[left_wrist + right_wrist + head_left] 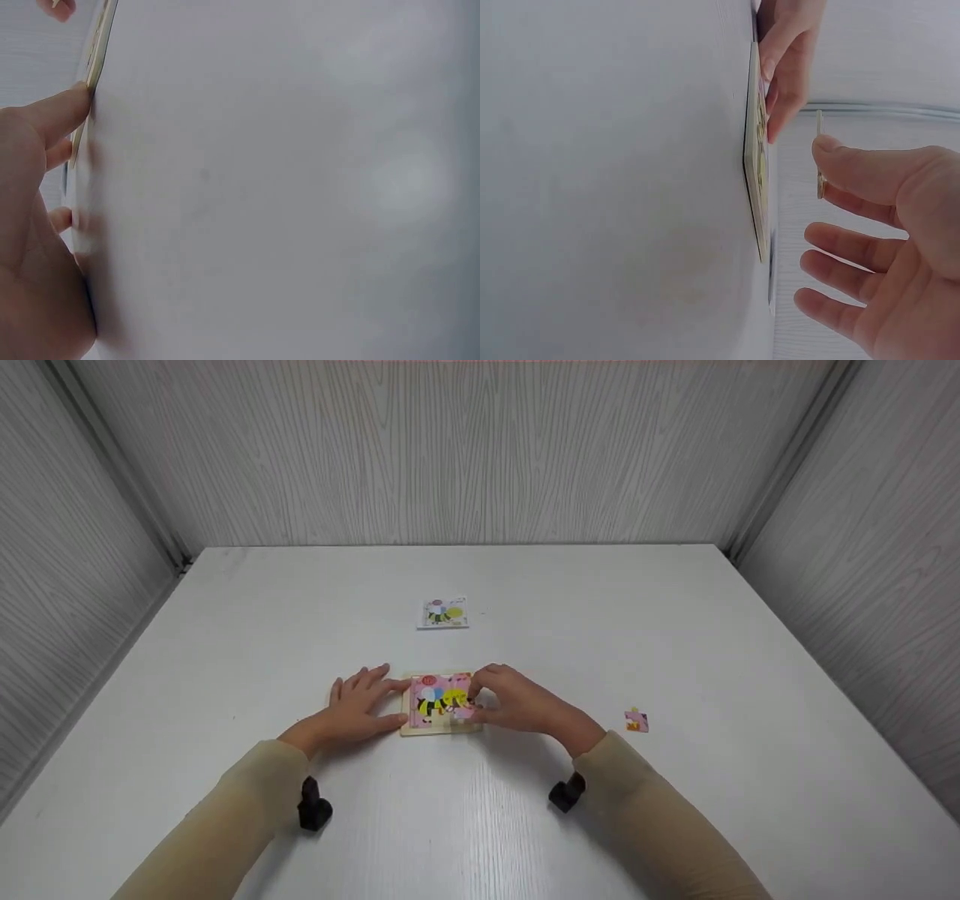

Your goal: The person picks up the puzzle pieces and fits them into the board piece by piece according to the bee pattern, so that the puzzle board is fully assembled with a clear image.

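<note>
A small wooden jigsaw board (406,721) with a bee picture lies flat in front of me. My left hand (355,709) rests at its left side, fingers spread and fairly straight, with thumb and forefinger touching the edge. Between the thumb and forefinger of my right hand (517,703) is a thin puzzle piece (820,125). In the right wrist view that piece is held on edge, apart from the board, while the other fingers are loosely bent. Bare wood shows at the board's lower right. The piece's picture is mostly hidden by my fingers.
One loose puzzle piece (637,721), pink and orange, lies on the white table (420,817) to the right. Behind the board is a flat square card (443,613) with a similar bee picture. Grey wood-grain panels (465,450) enclose the table's back and sides.
</note>
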{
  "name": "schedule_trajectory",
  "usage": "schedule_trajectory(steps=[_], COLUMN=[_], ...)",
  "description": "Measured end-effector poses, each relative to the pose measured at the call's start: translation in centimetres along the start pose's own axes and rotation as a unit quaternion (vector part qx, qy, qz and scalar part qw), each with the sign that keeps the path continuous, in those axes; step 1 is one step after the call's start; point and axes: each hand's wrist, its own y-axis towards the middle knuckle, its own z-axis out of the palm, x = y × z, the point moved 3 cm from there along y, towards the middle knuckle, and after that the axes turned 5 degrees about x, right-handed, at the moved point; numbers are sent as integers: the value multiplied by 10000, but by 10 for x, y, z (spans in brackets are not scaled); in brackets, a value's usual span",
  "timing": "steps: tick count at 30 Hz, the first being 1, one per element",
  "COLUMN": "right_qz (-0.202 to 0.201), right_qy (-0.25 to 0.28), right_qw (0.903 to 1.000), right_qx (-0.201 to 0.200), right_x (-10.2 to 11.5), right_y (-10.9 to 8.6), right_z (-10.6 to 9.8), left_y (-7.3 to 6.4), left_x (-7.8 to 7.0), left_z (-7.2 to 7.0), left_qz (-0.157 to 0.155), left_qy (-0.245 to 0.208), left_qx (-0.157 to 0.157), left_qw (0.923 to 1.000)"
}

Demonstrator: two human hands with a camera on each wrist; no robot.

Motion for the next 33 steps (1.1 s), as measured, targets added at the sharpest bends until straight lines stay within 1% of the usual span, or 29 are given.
schedule_trajectory(steps=[3,9,14,19,25,33], right_qz=[102,115,282,267,332,397], right_qy=[-105,-232,-299,-437,-407,-680], right_qw=[9998,9993,9985,9979,9976,9959], right_qx=[100,265,366,391,451,442], right_x=[5,12,15,14,12,17], right_y=[5,15,22,28,31,32], right_z=[3,8,11,14,19,21], left_y=[0,0,0,-1,0,0], left_x=[0,3,3,1,1,2], left_z=[0,1,1,0,0,0], left_qz=[-3,-3,-2,35,23,-58], left_qy=[-16,-19,-31,-45,3,42], left_qx=[-3,-28,-32,-39,4,66], left_qw=[10000,10000,10000,10000,10000,10000])
